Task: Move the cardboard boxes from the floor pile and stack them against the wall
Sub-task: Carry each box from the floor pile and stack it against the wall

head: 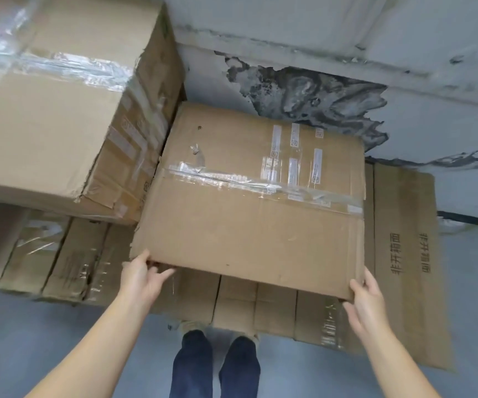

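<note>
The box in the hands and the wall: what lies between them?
Nothing; head view shows the box reaching the peeling wall, no object between.

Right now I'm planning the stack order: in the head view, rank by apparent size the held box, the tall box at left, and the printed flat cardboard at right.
1. tall box at left, though nearness inflates it
2. held box
3. printed flat cardboard, partly hidden, so unsure

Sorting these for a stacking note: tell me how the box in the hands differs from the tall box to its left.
The held box sits lower than the tall box. Both hands, left hand and right hand, grip its near corners; nothing touches the tall one. It carries white labels; the tall one's top shows none. Both are brown cardboard, sealed with clear tape.
</note>
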A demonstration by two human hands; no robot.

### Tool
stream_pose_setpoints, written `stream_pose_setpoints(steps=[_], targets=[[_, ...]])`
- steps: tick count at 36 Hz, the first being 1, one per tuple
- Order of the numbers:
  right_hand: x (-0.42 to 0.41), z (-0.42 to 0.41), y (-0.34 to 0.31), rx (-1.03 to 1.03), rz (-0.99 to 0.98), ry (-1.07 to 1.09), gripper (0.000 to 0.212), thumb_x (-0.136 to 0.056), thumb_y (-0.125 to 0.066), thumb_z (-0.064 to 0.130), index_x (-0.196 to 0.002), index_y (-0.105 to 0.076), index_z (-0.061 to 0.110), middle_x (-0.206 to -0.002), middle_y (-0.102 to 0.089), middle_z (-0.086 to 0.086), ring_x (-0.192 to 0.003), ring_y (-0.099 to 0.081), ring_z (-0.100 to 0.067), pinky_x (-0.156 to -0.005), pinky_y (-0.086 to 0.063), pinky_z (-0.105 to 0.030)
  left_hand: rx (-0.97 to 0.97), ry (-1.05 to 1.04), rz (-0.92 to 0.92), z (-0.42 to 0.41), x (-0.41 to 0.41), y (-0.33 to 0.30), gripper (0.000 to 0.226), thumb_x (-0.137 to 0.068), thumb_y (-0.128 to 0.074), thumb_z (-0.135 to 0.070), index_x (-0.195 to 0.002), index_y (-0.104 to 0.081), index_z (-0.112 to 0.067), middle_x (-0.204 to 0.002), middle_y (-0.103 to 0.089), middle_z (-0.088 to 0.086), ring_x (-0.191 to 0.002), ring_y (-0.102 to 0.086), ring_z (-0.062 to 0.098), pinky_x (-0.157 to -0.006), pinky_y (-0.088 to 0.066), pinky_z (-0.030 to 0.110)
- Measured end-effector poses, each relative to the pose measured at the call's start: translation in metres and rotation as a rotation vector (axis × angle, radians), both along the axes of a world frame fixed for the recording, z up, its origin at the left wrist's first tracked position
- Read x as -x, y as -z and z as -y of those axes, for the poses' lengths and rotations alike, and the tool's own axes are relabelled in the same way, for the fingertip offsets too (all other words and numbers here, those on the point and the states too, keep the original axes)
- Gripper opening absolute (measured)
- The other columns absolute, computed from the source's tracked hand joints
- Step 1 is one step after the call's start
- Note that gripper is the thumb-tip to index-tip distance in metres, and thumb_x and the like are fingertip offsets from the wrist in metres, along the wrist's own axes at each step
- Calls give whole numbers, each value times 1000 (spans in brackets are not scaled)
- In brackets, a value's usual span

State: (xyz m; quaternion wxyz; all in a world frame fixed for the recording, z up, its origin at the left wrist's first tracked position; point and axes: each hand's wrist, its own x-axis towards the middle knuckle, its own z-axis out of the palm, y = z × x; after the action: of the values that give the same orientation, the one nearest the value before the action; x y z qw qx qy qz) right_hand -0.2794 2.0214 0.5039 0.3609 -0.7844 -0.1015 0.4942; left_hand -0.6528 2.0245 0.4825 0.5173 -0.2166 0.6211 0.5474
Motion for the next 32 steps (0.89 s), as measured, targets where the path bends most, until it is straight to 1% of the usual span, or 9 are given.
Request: stream_pose_setpoints(steps=[2, 4, 8, 12, 16, 22, 25, 28, 32], targets=[[1, -15, -3, -6, 7, -7, 52, -101, -34, 3, -147, -33, 28, -152, -34, 3, -137, -35, -20, -105, -27, -38, -35, -9, 58, -11, 1, -4, 48, -103, -36, -14, -150, -24, -13, -154, -30, 8, -143, -26, 30, -109, -21, 67], [1, -33, -5, -13, 18, -4, 53, -101, -35, 2, -148, -31, 26, -154, -31, 1, -138, -33, -21, -109, -26, -41, -64, -17, 93, -25, 0, -8, 45, -103, -34, -12, -147, -29, -11, -153, -32, 7, -142, -28, 29, -111, -20, 64], [0, -64, 1, -13, 17, -21, 54, -100, -36, 2, -148, -32, 26, -154, -31, 0, -138, -33, -22, -110, -24, -43, -87, -22, 138, -52, 2, -13, 46, -101, -32, -8, -147, -25, -5, -154, -28, 10, -143, -26, 30, -113, -16, 62], [5, -82, 2, -16, 32, -44, 55, -100, -35, 1, -150, -26, 24, -156, -27, 0, -139, -32, -23, -112, -25, -43, -83, -10, 164, -73, 5, -14, 53, -101, -31, -5, -150, -11, 1, -158, -17, 16, -146, -15, 33, -114, -12, 60], [9, -81, 2, 0, 49, -84, 58, -100, -34, -1, -151, -21, 23, -158, -21, 0, -141, -29, -23, -113, -26, -42, -57, -1, 179, -75, 13, -11, 51, -100, -28, -1, -148, -14, 3, -156, -18, 21, -145, -15, 37, -114, -12, 60], [9, -65, 11, 57, 30, -175, 62, -99, -35, -3, -152, -19, 24, -158, -21, -1, -141, -29, -23, -113, -27, -44, -73, 10, 184, -76, 27, -10, 50, -98, -30, 0, -147, -19, 0, -153, -25, 21, -143, -21, 38, -113, -12, 62], [12, -64, 7, 78, 36, -225, 65, -98, -36, -3, -153, -14, 25, -158, -20, 0, -141, -29, -23, -114, -26, -45, -71, 42, 152, -72, 29, -12, 53, -98, -33, -2, -148, -17, 0, -154, -23, 19, -144, -20, 35, -113, -14, 62], [13, -66, 0, 95, 44, -253, 65, -99, -37, -1, -153, -13, 25, -158, -22, 1, -140, -31, -23, -115, -26, -45, -67, 90, 110, -65, 30, -22, 56, -98, -35, -2, -151, -14, -2, -157, -20, 15, -146, -18, 31, -113, -18, 61], [18, -61, -20, 106, 122, -317, 65, -99, -40, 6, -153, -10, 25, -160, -14, 0, -144, -22, -24, -116, -22, -46, -71, 207, 46, -51, 25, -48, 58, -99, -35, -3, -152, -13, -7, -159, -17, 13, -147, -17, 27, -114, -20, 59]])
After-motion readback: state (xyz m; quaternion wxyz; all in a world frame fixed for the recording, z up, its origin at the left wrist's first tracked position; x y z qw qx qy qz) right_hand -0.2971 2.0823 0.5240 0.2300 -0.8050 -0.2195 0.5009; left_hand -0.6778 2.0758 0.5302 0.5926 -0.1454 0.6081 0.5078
